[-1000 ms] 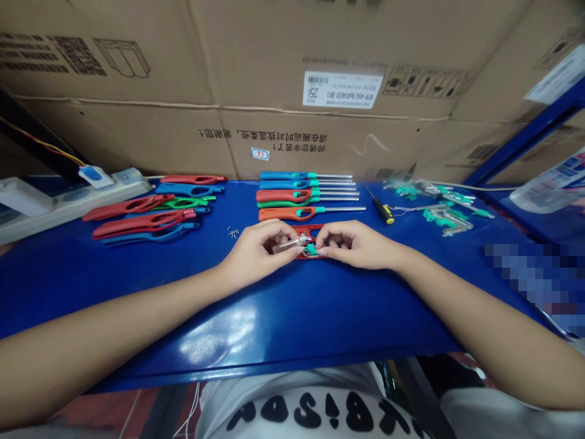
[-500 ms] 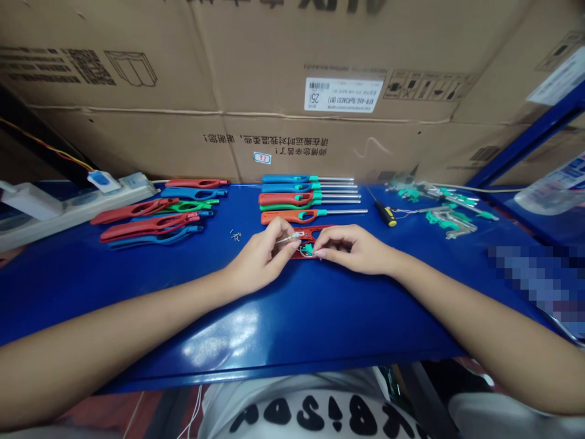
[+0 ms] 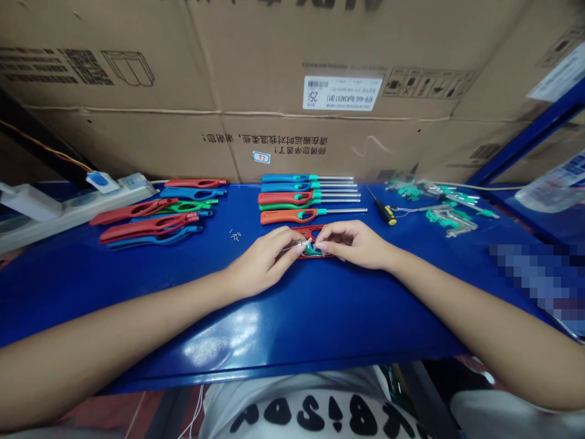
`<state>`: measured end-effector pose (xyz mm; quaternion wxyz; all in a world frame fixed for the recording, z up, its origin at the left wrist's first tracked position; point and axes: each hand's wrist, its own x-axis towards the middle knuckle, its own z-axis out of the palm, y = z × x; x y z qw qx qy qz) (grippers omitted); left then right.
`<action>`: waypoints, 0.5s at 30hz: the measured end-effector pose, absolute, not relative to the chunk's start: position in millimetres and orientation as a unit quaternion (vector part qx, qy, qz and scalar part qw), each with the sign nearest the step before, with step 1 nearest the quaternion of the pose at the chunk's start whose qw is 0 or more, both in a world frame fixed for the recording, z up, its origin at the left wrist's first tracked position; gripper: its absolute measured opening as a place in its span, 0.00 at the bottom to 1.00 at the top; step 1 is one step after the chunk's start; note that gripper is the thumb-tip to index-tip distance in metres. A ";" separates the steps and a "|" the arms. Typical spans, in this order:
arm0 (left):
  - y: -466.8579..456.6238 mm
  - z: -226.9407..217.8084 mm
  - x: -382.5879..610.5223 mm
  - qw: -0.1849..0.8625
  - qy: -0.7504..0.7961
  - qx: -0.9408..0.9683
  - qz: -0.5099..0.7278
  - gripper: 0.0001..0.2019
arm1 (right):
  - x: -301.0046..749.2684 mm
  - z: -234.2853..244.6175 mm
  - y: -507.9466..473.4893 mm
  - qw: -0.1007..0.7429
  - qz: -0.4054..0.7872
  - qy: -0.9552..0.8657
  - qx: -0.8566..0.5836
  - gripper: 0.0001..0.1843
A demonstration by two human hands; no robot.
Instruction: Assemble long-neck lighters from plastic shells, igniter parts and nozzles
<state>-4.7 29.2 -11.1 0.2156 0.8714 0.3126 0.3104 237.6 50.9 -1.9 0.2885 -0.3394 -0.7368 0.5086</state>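
My left hand (image 3: 269, 259) pinches a clear plastic lighter tank (image 3: 296, 244) between thumb and fingers, its whitish tip pointing right. Close against that tip are the closed thumb and fingertips of my right hand (image 3: 354, 244); what they grip is too small to make out. Below the fingertips lies a green trigger piece (image 3: 312, 250), with thin wire beside it. Both hands are over the red lighter casing (image 3: 305, 231), which rests on the blue table and is partly covered by my fingers.
Behind my hands lie several assembled lighters (image 3: 286, 216) with metal barrels. Several coloured casings (image 3: 141, 228) and a power strip (image 3: 105, 198) are at left, loose screws (image 3: 235, 235) nearer. To the right are a screwdriver (image 3: 386, 211) and clear-and-green parts (image 3: 450, 219). A cardboard box (image 3: 256, 128) stands behind.
My left hand has moved slightly right and down with the clear tank, bringing its tip to my right fingertips. My right hand has shifted a little; the green piece sits lower in the casing.
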 end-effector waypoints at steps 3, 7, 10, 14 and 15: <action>29.3 -11.3 -5.0 0.220 0.312 0.870 0.312 0.10 | 237.3 -4.4 51.9 0.296 0.511 -0.730 -0.344 0.14; 29.3 -11.2 -5.7 0.226 0.314 0.868 0.310 0.09 | 237.1 -4.9 51.9 0.300 0.515 -0.726 -0.343 0.15; 28.8 -11.5 -5.9 0.222 0.315 0.870 0.309 0.09 | 236.9 -3.6 51.2 0.294 0.505 -0.732 -0.350 0.15; 28.3 -12.1 -5.1 0.219 0.314 0.869 0.314 0.10 | 237.3 -2.5 51.1 0.290 0.498 -0.736 -0.355 0.16; 28.3 -12.0 -4.8 0.219 0.314 0.868 0.316 0.10 | 237.5 -2.6 51.3 0.289 0.496 -0.737 -0.357 0.16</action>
